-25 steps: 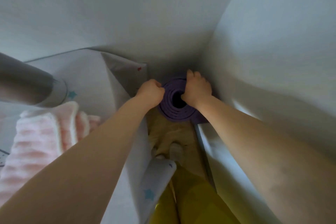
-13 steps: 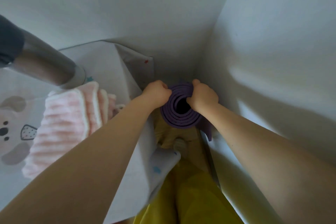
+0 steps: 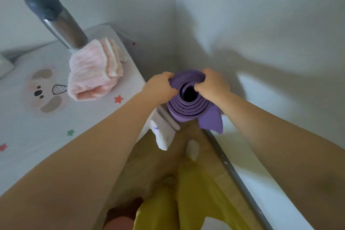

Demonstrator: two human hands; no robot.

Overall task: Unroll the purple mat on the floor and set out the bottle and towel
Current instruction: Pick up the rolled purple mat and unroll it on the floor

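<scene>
Purple mat (image 3: 183, 107) rolled, upright, flap loose.

The purple mat (image 3: 186, 106) looks like matt foam, smooth at the rolled edges. Left of the grip, the towel (image 3: 93, 74) is pink cloth, soft and ribbed w/ pale trim. Behind it the bottle (image 3: 63, 28) has a brushed metal body, slightly glossy, and a dull grey cap. The bed sheet (image 3: 37, 127) is smooth printed cloth. The floor (image 3: 209, 157) looks like wood.
</scene>
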